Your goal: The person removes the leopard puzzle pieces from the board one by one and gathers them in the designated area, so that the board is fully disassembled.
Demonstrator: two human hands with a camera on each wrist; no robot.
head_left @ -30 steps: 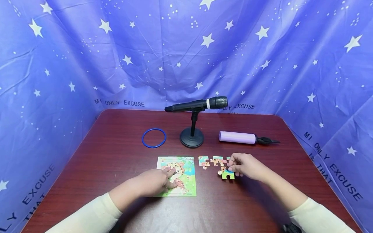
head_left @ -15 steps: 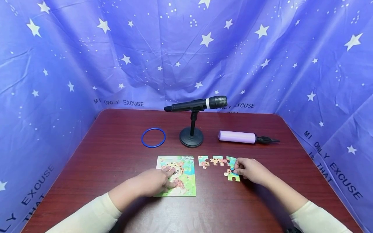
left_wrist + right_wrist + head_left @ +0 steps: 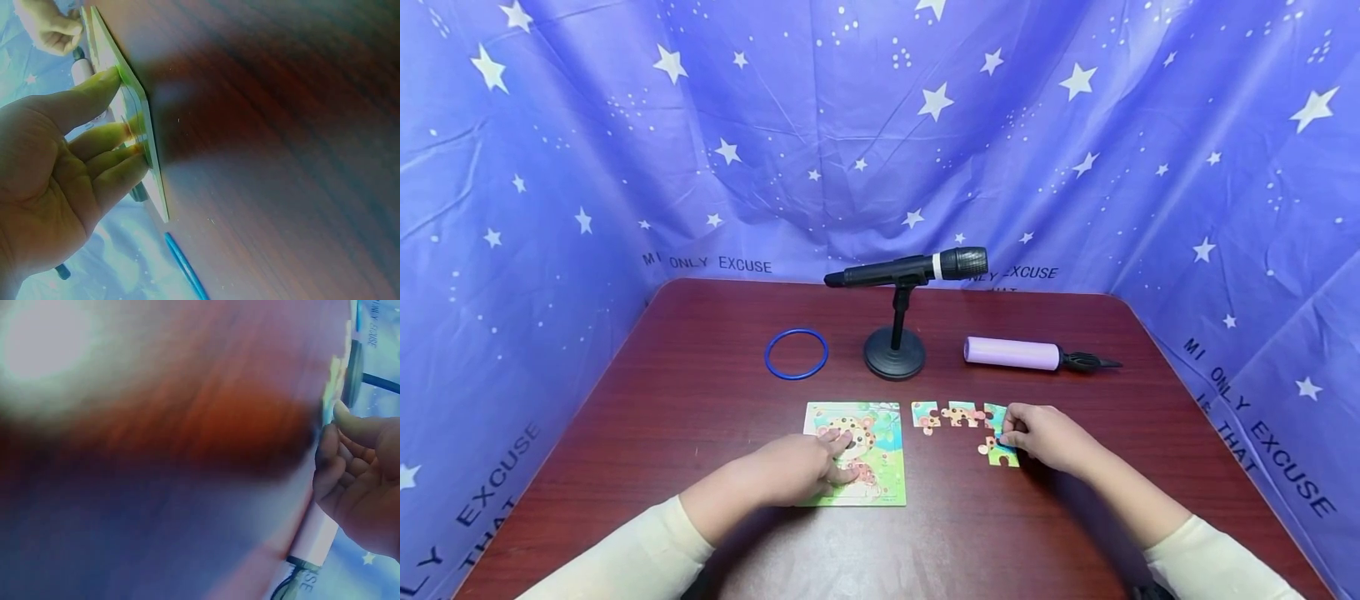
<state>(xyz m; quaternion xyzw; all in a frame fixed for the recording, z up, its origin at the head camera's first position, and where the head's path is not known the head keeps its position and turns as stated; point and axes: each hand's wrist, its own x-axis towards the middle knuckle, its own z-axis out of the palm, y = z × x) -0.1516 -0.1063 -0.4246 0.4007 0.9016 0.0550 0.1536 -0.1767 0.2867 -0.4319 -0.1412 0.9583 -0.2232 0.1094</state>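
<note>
My left hand [image 3: 793,468] rests on a square jigsaw board [image 3: 889,487] with a spotted cartoon animal on it. In the left wrist view its fingers [image 3: 115,178] lie fairly straight against the board's face. To the right, my right hand [image 3: 1047,437] pinches the edge of a green and blue puzzle piece [image 3: 1002,456] between thumb and fingertips, which hide part of it. That piece lies just below a blue corner piece [image 3: 995,413]; whether they interlock I cannot tell. Two more pieces lie left of the corner piece: a blue one [image 3: 924,412] and a spotted one [image 3: 961,412].
Behind the pieces stands a black microphone [image 3: 895,268] on a round base [image 3: 894,357]. A blue ring [image 3: 797,378] lies to its left. A lilac hand pump [image 3: 1011,353] with a black end lies to its right. Starry curtains [image 3: 820,125] surround the table [image 3: 700,333].
My right hand has moved the green and blue piece slightly right, under the corner piece, which now shows more. The left hand has stayed on the board.
</note>
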